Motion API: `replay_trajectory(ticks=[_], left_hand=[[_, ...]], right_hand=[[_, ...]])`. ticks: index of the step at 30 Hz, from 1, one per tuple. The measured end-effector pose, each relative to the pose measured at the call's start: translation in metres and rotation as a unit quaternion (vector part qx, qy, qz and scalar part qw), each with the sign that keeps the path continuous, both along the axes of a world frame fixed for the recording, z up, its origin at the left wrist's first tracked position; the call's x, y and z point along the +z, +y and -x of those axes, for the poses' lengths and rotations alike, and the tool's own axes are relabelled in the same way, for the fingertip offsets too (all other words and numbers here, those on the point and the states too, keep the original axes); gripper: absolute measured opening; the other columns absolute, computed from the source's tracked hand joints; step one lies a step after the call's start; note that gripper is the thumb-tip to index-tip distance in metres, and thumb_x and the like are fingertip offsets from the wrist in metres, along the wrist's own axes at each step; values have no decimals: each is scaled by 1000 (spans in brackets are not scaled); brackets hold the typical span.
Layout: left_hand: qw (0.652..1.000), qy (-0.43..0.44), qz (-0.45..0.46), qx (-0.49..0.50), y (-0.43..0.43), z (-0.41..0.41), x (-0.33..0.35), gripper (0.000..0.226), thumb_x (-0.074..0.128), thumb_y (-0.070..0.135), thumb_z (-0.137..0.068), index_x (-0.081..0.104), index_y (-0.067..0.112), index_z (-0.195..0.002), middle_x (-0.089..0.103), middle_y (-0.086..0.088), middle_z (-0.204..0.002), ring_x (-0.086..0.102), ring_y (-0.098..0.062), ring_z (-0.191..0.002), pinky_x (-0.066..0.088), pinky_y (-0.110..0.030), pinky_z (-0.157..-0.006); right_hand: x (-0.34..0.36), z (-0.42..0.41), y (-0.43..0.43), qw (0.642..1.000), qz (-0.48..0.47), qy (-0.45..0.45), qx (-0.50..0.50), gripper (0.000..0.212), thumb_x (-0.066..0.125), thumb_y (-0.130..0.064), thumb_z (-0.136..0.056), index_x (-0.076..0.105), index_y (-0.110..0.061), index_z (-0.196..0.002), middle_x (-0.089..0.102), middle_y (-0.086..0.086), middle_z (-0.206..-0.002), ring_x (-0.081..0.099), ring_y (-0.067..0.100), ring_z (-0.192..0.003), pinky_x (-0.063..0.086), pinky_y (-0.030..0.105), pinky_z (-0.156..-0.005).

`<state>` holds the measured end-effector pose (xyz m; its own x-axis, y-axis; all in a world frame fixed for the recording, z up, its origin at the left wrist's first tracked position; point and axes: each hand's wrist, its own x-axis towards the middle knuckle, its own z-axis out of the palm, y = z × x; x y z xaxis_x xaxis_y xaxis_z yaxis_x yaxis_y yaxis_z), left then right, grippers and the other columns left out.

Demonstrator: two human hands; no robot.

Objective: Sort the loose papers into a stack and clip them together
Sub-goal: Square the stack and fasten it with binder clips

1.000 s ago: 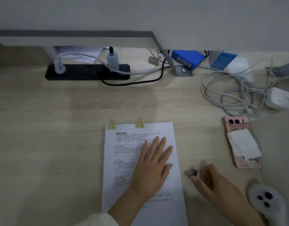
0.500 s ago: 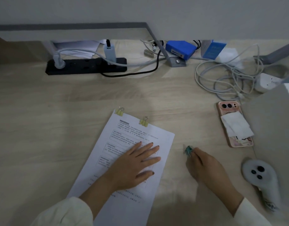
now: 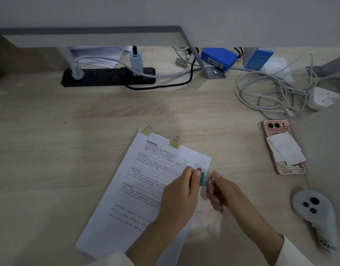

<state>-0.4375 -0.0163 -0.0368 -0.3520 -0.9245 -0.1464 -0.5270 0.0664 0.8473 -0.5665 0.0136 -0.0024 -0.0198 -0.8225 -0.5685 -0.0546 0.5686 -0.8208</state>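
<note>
Paper stack, white printed sheets squared together, lay slanted on the pale wooden desk in front of the person. Its top edge was already held by two small yellow binder clips, one at the corner and one further along. A teal binder clip sat at the stack's right long edge, between the two hands. The left hand was curled over that edge, thumb and fingertips pinching the sheets right beside the clip, probably to keep them flush while it went on. The right hand pinched the clip's silver wire handles, likely squeezing them to spread the jaws. Whether the jaws had closed on the paper could not be told. The slant probably put that edge within easy reach. A pink-cased phone and a white handheld controller lay well apart to the right.
</note>
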Motion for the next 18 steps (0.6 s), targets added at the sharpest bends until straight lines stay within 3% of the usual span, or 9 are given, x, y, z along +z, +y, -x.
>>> replay_trajectory(ticks=[3,6,10,15,18], left_hand=[[998,-45,8,37,3,12,0,40,5,60,-79,33,32,-70,41,11,-54,49,-3,-55,33,-14,-46],[997,-62,-12,51,1,23,1,35,15,53,-92,29,31,-68,40,9,-53,47,-5,-51,28,-15,-44],[995,-63,-52,52,-4,33,3,33,25,41,-96,28,31,-64,40,8,-54,49,1,-58,28,-16,-45],[995,-44,-78,39,-16,39,4,33,29,37,-98,30,31,-65,41,9,-55,49,-2,-54,31,-15,-46],[994,-37,-97,35,-24,43,3,32,27,37,-98,32,31,-67,44,8,-57,47,-8,-52,33,-16,-48]], right_hand=[[-2,0,-2,999,-16,-24,-38,50,42,-64,-75,41,-16,-62,33,-4,-51,28,10,-46,28,21,-46],[-2,2,-8,996,-8,-28,-79,51,54,-59,-79,36,-16,-58,30,-7,-48,24,8,-44,23,18,-42],[-4,4,-16,994,-8,3,-110,44,43,-48,-83,32,-16,-55,29,-10,-41,24,3,-38,24,14,-38],[-10,11,-27,992,-9,33,-119,55,45,-41,-89,40,-27,-36,30,-9,-38,26,2,-34,25,13,-36],[-11,13,-35,993,9,54,-105,46,46,-45,-84,36,-24,-44,32,-7,-39,27,2,-35,26,13,-38]])
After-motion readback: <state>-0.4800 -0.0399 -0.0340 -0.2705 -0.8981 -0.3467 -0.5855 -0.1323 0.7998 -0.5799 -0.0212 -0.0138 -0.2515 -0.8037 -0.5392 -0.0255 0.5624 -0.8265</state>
